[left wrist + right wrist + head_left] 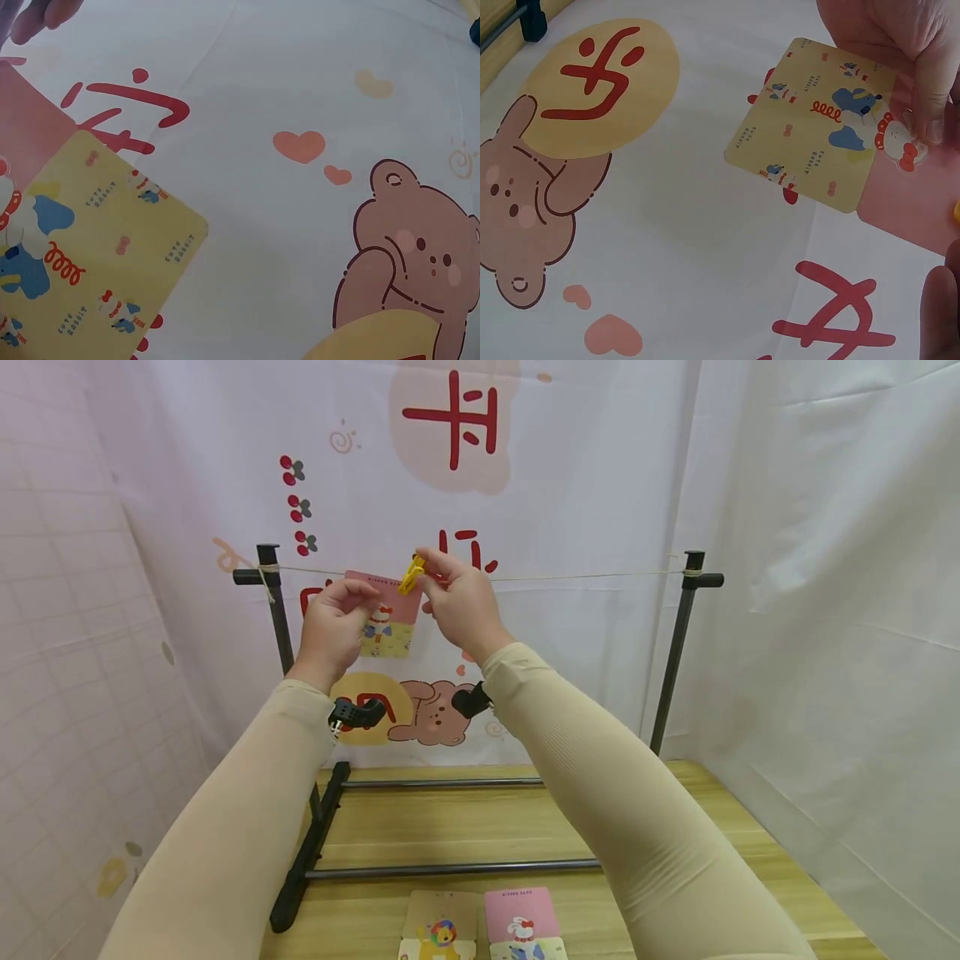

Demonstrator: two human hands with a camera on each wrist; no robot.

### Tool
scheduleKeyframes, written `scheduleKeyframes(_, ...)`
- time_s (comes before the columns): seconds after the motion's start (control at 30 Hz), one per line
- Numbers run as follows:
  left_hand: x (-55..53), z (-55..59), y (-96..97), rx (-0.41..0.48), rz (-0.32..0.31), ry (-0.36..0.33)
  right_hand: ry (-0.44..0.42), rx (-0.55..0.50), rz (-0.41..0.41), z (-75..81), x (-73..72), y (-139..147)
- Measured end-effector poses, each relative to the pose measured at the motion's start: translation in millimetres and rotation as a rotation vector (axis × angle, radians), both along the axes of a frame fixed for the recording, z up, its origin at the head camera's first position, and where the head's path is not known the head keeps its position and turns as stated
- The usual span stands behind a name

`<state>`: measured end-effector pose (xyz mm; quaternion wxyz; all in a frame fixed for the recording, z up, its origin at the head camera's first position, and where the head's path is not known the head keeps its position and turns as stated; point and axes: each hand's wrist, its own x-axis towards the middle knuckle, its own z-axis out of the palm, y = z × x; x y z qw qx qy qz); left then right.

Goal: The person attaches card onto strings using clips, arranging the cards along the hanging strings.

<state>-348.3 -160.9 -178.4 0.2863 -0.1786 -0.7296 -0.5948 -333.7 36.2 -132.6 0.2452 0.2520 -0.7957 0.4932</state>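
Observation:
A pink and yellow rabbit card point(396, 642) hangs upright at the thin string point(585, 577), toward its left part. My left hand point(333, 627) pinches the card near its left side; in the right wrist view the thumb point(932, 112) presses on the printed rabbit. My right hand point(462, 603) pinches a yellow clothespin point(412, 574) at the card's top right corner. Whether its jaws grip both string and card cannot be told. In the left wrist view the card's lower part point(127, 247) shows, with fingertips at the top left corner.
Black posts point(675, 660) hold the string at both ends, on a frame with dark crossbars point(450, 868). On the wooden table point(420, 827) lie a tan lion card point(442, 910) and another pink rabbit card point(521, 906). A printed white cloth point(585, 460) hangs behind.

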Motion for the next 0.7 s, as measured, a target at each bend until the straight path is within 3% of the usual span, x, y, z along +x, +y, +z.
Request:
scheduleKeyframes(0.47, 2.4, -4.2, 2.3, -0.033, 0.008, -0.008, 0.006, -0.016, 0.002, -7.9, 0.4, 13)
scheduleKeyframes(0.7, 4.2, -9.2, 1.5, -0.042, 0.006, 0.025, 0.012, -0.025, 0.028, -12.8, 1.0, 18)
